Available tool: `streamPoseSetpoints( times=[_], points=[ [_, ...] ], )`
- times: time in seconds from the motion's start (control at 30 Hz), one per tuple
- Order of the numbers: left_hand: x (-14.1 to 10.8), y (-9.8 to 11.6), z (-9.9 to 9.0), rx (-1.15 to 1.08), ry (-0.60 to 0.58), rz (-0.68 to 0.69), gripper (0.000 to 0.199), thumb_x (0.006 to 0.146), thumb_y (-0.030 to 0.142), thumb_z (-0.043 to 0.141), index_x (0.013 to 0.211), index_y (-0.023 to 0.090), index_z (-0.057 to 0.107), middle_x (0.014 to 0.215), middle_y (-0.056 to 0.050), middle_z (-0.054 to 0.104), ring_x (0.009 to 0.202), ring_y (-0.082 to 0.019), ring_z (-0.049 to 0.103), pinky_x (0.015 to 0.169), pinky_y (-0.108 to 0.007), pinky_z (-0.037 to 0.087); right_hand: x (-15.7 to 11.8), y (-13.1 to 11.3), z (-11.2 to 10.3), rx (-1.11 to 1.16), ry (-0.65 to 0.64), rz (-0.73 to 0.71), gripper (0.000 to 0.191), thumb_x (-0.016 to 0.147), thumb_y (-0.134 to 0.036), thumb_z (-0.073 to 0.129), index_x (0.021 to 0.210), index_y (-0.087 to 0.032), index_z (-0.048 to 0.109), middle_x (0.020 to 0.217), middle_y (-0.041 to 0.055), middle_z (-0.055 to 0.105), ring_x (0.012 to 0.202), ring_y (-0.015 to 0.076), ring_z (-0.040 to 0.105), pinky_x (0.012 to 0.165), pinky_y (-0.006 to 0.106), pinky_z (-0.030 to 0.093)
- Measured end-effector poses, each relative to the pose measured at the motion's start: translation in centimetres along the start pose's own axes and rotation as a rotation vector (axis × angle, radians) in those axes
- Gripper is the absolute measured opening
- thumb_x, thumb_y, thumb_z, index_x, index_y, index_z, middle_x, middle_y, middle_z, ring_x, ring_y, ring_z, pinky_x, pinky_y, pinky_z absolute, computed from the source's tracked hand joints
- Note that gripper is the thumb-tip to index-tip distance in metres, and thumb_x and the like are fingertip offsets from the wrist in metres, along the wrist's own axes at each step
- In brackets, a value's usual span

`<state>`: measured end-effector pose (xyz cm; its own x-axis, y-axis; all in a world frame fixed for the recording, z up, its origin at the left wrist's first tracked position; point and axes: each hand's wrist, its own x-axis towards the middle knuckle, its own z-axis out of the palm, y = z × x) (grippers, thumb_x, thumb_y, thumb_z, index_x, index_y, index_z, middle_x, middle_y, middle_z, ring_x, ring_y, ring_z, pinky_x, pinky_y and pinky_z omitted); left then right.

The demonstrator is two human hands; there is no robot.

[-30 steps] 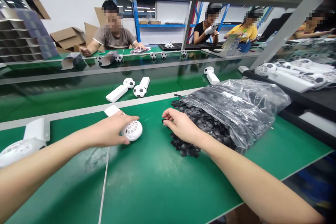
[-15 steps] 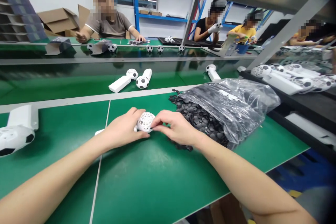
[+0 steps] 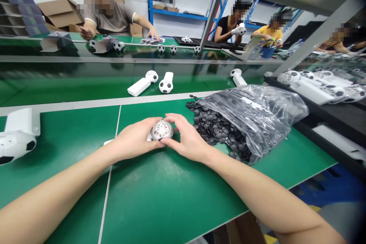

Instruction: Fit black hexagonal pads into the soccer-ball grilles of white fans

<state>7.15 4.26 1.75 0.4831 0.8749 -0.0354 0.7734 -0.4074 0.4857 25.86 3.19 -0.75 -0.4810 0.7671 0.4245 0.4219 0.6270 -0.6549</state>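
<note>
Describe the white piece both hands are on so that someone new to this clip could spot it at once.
Start at the green bench top nearest the camera and find the clear bag of small black pieces on its right side. Just left of that pile, the left hand and right hand meet around a white ball-shaped grille head. Unlike the fans on the belt, its cells are open, with no black patches.

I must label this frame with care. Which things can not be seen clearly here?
Head view only:
- White fan: its handle is hidden behind the left hand; the right hand covers its near side.
- Whether a black piece is between the right fingers: too small to tell.
- Black pieces deep in the plastic bag: blurred by glare.
- Second fan: cut off by the left edge.
</note>
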Motion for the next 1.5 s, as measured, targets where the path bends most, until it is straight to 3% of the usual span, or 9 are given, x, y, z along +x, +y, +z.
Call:
streamPoseSetpoints(
  times=[0.3, 0.43, 0.53, 0.67, 0.83, 1.03, 1.23, 1.37, 1.5],
  points=[
    [0.3, -0.5, 0.4, -0.052, 0.024, -0.023, 0.056, 0.067, 0.049, 0.061, 0.117, 0.03, 0.047, 0.116, 0.0, 0.058, 0.1, -0.025, 0.056, 0.081, -0.033, 0.044, 0.6, 0.9, -0.7, 0.092, -0.049, 0.136, 0.035, 0.081, -0.016, 0.064, 0.111, -0.018, 0.047, 0.107, 0.005, 0.056, 0.095, 0.0176, 0.055, 0.077, 0.028, 0.046],
    [0.4, -0.8, 0.3, 0.003, -0.015, -0.026, 0.063, 0.065, 0.042, 0.061, 0.123, 0.029, 0.042, 0.123, -0.002, 0.054, 0.106, -0.027, 0.053, 0.082, -0.034, 0.045, 1.3, 2.7, -3.0, -0.175, 0.023, 0.314, 0.007, 0.082, -0.015, 0.064, 0.087, -0.016, 0.06, 0.088, 0.0023, 0.057, 0.076, 0.0134, 0.056, 0.071, 0.025, 0.044],
    [0.4, -0.9, 0.3, 0.07, -0.013, -0.011, 0.063, 0.065, 0.031, 0.056, 0.126, 0.028, 0.04, 0.126, -0.002, 0.052, 0.108, -0.026, 0.053, 0.086, -0.034, 0.044, 1.3, 3.5, -3.8, -0.379, -0.078, 0.386, 0.009, 0.077, -0.018, 0.071, 0.082, -0.016, 0.064, 0.083, 0.0021, 0.055, 0.072, 0.0136, 0.055, 0.069, 0.025, 0.042],
    [0.4, -0.8, 0.3, 0.192, 0.006, 0.035, 0.066, 0.063, 0.017, 0.048, 0.128, 0.026, 0.041, 0.128, -0.002, 0.051, 0.113, -0.026, 0.049, 0.092, -0.037, 0.039, 1.0, 3.5, -3.5, -0.408, -0.178, 0.428, 0.01, 0.075, -0.016, 0.072, 0.079, -0.017, 0.064, 0.08, 0.0011, 0.056, 0.069, 0.0132, 0.054, 0.066, 0.023, 0.041],
    [0.5, -1.0, 0.2, 0.286, 0.03, 0.088, 0.067, 0.065, 0.013, 0.043, 0.129, 0.03, 0.039, 0.123, -0.001, 0.054, 0.108, -0.026, 0.049, 0.085, -0.039, 0.039, 0.9, 3.0, -3.3, -0.174, -0.159, 0.34, 0.011, 0.08, -0.008, 0.062, 0.082, -0.018, 0.057, 0.064, -0.0056, 0.054, 0.059, 0.0104, 0.052, 0.058, 0.021, 0.039],
    [0.6, -1.3, 0.0, 0.286, 0.023, 0.127, 0.064, 0.066, 0.014, 0.043, 0.127, 0.03, 0.04, 0.12, 0.0, 0.056, 0.106, -0.025, 0.049, 0.084, -0.038, 0.037, 0.8, 2.0, -3.1, 0.222, -0.155, 0.298, 0.008, 0.083, -0.012, 0.056, 0.089, -0.017, 0.058, 0.075, -0.001, 0.058, 0.067, 0.0123, 0.056, 0.056, 0.021, 0.045],
    [0.7, -1.4, -0.1, 0.314, 0.016, 0.122, 0.062, 0.069, 0.013, 0.041, 0.129, 0.03, 0.039, 0.121, -0.001, 0.055, 0.107, -0.026, 0.047, 0.085, -0.039, 0.036, 1.0, 0.9, -3.3, -0.011, -0.001, 0.039, 0.008, 0.081, -0.009, 0.063, 0.08, -0.017, 0.063, 0.079, -0.0013, 0.057, 0.075, 0.0125, 0.054, 0.072, 0.024, 0.044],
    [0.5, -1.3, -0.1, 0.304, 0.022, 0.098, 0.065, 0.067, 0.016, 0.046, 0.131, 0.027, 0.038, 0.122, -0.003, 0.054, 0.11, -0.027, 0.045, 0.091, -0.041, 0.034, 1.1, 0.1, -3.7, -0.047, -0.109, 0.046, 0.019, 0.085, -0.006, 0.054, 0.098, -0.017, 0.061, 0.083, 0.0005, 0.057, 0.077, 0.0133, 0.055, 0.07, 0.024, 0.044],
    [0.2, -1.1, 0.0, 0.257, 0.012, 0.11, 0.063, 0.069, 0.026, 0.051, 0.131, 0.024, 0.038, 0.122, -0.005, 0.054, 0.11, -0.027, 0.045, 0.094, -0.042, 0.032, 0.9, -0.2, -4.2, -0.092, -0.172, 0.076, 0.018, 0.086, -0.004, 0.05, 0.091, -0.017, 0.06, 0.084, 0.001, 0.059, 0.076, 0.0134, 0.056, 0.068, 0.024, 0.045]
  ],
)
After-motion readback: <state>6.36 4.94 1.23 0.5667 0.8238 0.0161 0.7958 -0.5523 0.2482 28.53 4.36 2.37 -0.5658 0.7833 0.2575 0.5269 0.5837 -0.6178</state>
